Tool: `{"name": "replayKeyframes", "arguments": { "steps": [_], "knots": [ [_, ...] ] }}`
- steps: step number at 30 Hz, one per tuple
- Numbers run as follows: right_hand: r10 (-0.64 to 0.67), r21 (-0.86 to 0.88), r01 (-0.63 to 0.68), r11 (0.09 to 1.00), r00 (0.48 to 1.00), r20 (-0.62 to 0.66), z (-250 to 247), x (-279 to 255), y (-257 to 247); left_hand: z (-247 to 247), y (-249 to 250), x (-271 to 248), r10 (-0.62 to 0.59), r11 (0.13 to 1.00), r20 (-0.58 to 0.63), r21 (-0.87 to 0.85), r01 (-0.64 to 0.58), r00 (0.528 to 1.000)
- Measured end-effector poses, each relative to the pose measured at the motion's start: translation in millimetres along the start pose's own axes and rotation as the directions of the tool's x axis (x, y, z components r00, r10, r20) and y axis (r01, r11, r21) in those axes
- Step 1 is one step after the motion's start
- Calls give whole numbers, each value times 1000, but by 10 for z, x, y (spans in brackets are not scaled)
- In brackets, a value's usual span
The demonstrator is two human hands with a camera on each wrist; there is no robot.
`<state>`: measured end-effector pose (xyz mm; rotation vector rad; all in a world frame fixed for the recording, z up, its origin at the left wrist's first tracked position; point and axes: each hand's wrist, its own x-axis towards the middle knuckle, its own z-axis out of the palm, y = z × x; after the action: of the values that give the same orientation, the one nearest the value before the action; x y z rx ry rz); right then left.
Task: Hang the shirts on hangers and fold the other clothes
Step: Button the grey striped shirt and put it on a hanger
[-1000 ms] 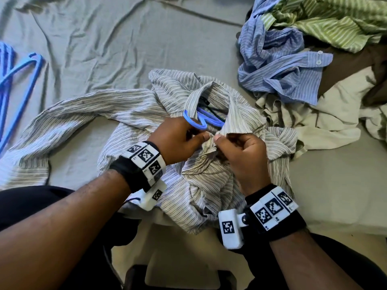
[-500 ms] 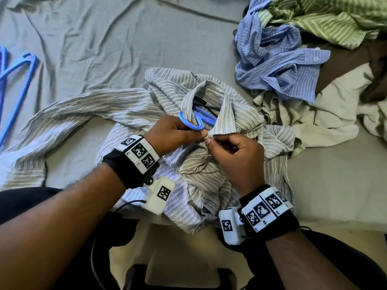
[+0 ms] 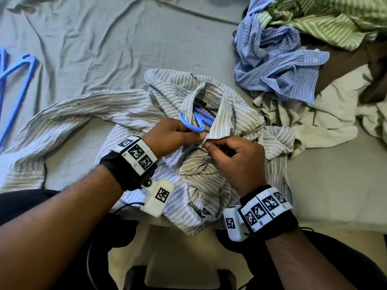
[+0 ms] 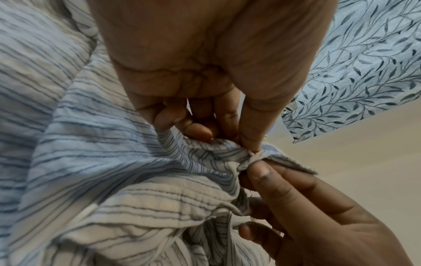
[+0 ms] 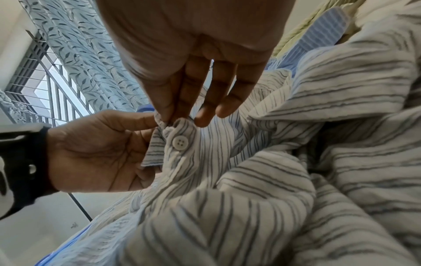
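Note:
A white shirt with thin dark stripes lies crumpled on the bed, one sleeve stretched out to the left. A blue hanger sits inside its collar, hook poking out. My left hand and right hand meet just below the collar, each pinching an edge of the shirt's front placket. In the left wrist view my left hand pinches the fabric against the right thumb. In the right wrist view my right hand pinches the top edge just above a white button, which is fastened.
A heap of clothes lies at the right: a blue striped shirt, a green striped shirt, a cream garment and something brown. Spare blue hangers lie at the left edge of the grey bedsheet.
Both hands have shifted slightly up towards the collar along the placket, still pinching the shirt's edges together. The shirt and hanger stay where they were.

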<state>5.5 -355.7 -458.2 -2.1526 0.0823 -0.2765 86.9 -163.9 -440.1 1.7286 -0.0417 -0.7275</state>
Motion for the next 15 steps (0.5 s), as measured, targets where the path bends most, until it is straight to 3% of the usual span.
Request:
{"name": "replayKeyframes", "arguments": {
  "steps": [5, 12, 15],
  "knots": [
    [-83, -59, 79, 995, 995, -59, 4, -22, 7, 18, 18, -24, 34, 999, -20, 18, -34, 999],
    [-151, -190, 135, 973, 986, -71, 22, -13, -50, 2, 41, -63, 183, 954, -101, 260, -152, 978],
    [-163, -209, 146, 967, 984, -69, 35, 17, -61, -33, 26, -70, 244, 926, -75, 315, -209, 967]
  ]
}}
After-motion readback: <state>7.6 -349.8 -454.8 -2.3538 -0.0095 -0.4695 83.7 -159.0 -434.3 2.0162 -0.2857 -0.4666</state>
